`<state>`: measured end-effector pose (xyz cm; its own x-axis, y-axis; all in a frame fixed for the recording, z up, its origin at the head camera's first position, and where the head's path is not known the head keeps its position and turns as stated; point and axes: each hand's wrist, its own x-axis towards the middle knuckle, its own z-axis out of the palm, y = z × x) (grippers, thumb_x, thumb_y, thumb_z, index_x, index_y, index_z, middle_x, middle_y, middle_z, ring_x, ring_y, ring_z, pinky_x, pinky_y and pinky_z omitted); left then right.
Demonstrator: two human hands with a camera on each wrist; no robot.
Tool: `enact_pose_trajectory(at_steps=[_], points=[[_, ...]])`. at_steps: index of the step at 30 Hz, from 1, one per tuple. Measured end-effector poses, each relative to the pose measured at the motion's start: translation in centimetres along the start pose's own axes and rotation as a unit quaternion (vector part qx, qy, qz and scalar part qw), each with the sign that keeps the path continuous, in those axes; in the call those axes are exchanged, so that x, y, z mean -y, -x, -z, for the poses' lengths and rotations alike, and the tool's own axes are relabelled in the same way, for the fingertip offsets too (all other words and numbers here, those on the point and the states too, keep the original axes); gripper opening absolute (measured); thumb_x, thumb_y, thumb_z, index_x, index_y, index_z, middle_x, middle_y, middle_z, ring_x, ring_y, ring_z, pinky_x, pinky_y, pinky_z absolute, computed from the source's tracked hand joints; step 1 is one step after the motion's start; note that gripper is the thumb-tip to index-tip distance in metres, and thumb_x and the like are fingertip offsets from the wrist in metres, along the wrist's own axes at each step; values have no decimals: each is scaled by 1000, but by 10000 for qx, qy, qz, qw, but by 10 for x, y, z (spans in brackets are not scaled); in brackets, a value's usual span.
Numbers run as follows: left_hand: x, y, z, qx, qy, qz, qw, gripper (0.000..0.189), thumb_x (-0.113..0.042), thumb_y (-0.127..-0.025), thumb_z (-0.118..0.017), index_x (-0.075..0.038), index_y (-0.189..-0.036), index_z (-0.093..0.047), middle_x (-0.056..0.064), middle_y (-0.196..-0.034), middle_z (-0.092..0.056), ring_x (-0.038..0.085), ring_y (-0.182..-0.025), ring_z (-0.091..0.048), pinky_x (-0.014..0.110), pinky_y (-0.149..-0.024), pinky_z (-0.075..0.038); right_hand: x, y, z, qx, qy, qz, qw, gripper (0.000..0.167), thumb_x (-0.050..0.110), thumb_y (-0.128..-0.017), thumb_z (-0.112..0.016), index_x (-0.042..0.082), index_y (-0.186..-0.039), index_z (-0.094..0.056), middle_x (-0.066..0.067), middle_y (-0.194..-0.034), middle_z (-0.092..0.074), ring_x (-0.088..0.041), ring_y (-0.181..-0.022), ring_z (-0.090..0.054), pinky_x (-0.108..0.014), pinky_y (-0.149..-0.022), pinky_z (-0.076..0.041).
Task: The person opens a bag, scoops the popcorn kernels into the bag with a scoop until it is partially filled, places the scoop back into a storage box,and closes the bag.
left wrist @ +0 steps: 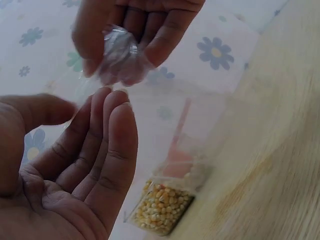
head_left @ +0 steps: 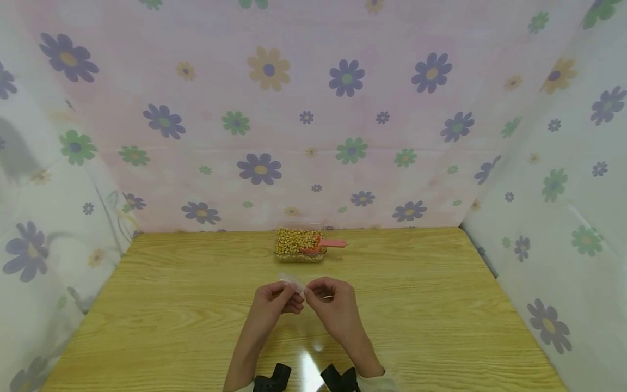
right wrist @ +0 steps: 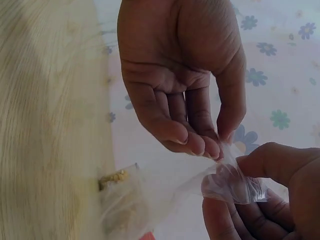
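Note:
Both hands hold a thin clear plastic bag [head_left: 292, 282] between them, above the table just in front of a corn container. My left hand [head_left: 272, 299] pinches one edge of the bag between thumb and fingertips, clearly shown in the right wrist view. My right hand [head_left: 335, 305] grips a crumpled part of the plastic [right wrist: 235, 187] between thumb and fingers. In the left wrist view the palm of the left hand [left wrist: 80, 170] faces the camera, and the right hand [left wrist: 172, 30] is above it. Loose film hangs away from the fingers, blurred in the wrist views.
Beyond the hands stands a clear rectangular container [head_left: 300, 258] filled with yellow corn kernels [head_left: 293, 239]. A pink scoop [head_left: 334, 243] rests in it, handle pointing right. All of this is on a wood-grain table [head_left: 196, 294], with flower-patterned cloth [head_left: 303, 98] behind and at both sides.

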<state>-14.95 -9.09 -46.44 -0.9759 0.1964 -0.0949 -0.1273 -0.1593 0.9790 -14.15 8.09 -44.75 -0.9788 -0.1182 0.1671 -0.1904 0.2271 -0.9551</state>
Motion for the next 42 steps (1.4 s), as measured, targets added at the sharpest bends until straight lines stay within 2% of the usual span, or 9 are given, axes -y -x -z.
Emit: enact_pose_trajectory(at_steps=[2, 5, 11, 15, 21, 26, 31, 37, 42], points=[[0, 1, 0, 15, -126, -76, 9999, 30, -12, -104, -59, 17, -103, -65, 9, -85, -71, 13, -73, -71, 29, -73, -61, -1, 0, 1, -28, 14, -4, 10000, 8, 11, -95, -73, 4, -94, -76, -9, -88, -74, -13, -77, -71, -23, -69, -59], [0, 1, -2, -53, -243, -143, 9996, 29, -11, -103, -60, 17, -103, -66, 13, -86, -72, 15, -74, -71, 29, -73, -61, -2, -1, 1, -83, 3, 49, 10000, 9, 11, -94, -73, 3, -92, -75, -10, -87, -74, -13, -76, -70, -23, -69, -58], [2, 0, -6, -463, -329, -57, 9984, 24, -6, -103, -57, 14, -98, -68, 17, -84, -71, 22, -74, -72, 31, -71, -61, -3, -1, -1, -88, -92, -22, 9999, 12, 14, -95, -73, 3, -91, -75, -10, -86, -73, -16, -77, -70, -22, -68, -58], [2, 1, -6, -672, -364, -37, 9971, 23, -4, -103, -56, 12, -96, -69, 17, -82, -72, 20, -71, -71, 31, -70, -61, -2, 0, -4, 2, -128, -91, 9999, 15, 16, -96, -73, 3, -90, -75, -10, -88, -73, -15, -78, -70, -23, -68, -59], [2, 4, -5, -662, -526, -128, 9963, 21, 0, -102, -55, 13, -95, -69, 17, -81, -71, 16, -68, -69, 29, -67, -60, -4, 0, -5, -55, -81, -49, 9999, 14, 15, -96, -73, 2, -90, -75, -12, -87, -74, -16, -77, -70, -22, -68, -58], [2, 3, -6, -645, -821, -242, 9942, 17, 2, -99, -58, 11, -92, -70, 20, -80, -70, 16, -67, -68, 28, -64, -59, -2, -2, -4, 52, 292, 59, 9995, 8, 12, -95, -73, 4, -93, -75, -9, -87, -73, -16, -79, -70, -22, -69, -58], [1, 1, -6, -739, -1044, -459, 9907, 16, -1, -98, -62, 8, -87, -70, 25, -79, -68, 23, -67, -68, 32, -63, -59, 1, -9, -5, 316, 746, 269, 9964, 8, 13, -96, -72, 7, -96, -76, -5, -88, -74, -12, -78, -69, -22, -69, -58], [3, 0, -7, -996, -1300, -609, 9846, 20, -4, -100, -61, 8, -86, -68, 16, -77, -69, 22, -66, -67, 29, -60, -57, 1, -16, -2, 286, 1012, 577, 9928, 9, 11, -97, -70, 6, -93, -77, -4, -84, -74, -11, -73, -69, -22, -66, -57], [-1, 1, -8, -1073, -1731, -603, 9772, 22, -5, -100, -58, 4, -83, -68, 11, -75, -67, 21, -66, -66, 29, -61, -56, -2, -19, 5, 97, 1142, 577, 9917, 8, 11, -96, -71, 7, -91, -77, -2, -81, -73, -10, -71, -68, -23, -66, -57]])
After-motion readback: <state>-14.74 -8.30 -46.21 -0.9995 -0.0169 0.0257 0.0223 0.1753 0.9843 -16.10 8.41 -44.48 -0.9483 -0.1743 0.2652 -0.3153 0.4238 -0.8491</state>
